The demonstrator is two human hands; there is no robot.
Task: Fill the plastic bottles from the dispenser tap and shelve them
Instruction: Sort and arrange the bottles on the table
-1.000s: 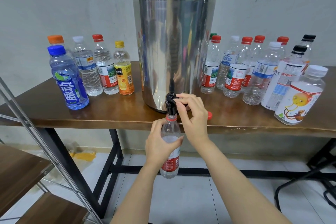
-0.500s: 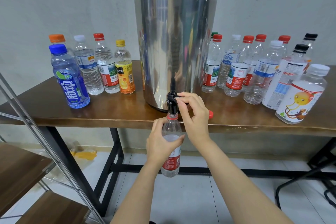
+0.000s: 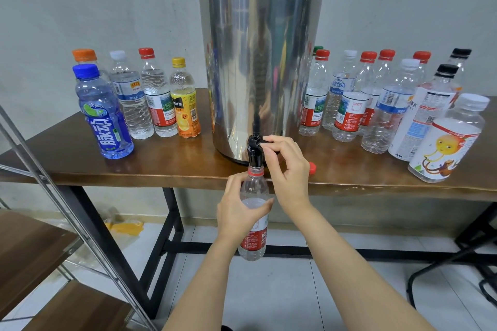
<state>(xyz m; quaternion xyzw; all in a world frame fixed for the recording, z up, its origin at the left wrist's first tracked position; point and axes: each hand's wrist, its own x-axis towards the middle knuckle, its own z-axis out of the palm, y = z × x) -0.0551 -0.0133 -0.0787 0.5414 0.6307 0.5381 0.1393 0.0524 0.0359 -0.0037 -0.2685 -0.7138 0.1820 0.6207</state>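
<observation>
- Under the dispenser (image 3: 258, 62), little had shifted: your left grip (image 3: 239, 212) still clasped the bottle (image 3: 254, 243), and your right grip (image 3: 287, 169) still pinched the tap (image 3: 254, 149).
- Filling looked unfinished.

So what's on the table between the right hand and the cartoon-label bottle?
Head view: a loose red cap beside the right hand, then bare tabletop up to the cartoon-label bottle.

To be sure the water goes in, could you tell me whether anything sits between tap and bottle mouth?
Nothing visible: the bottle's open mouth sits right under the tap; a red cap lies on the table.
</observation>
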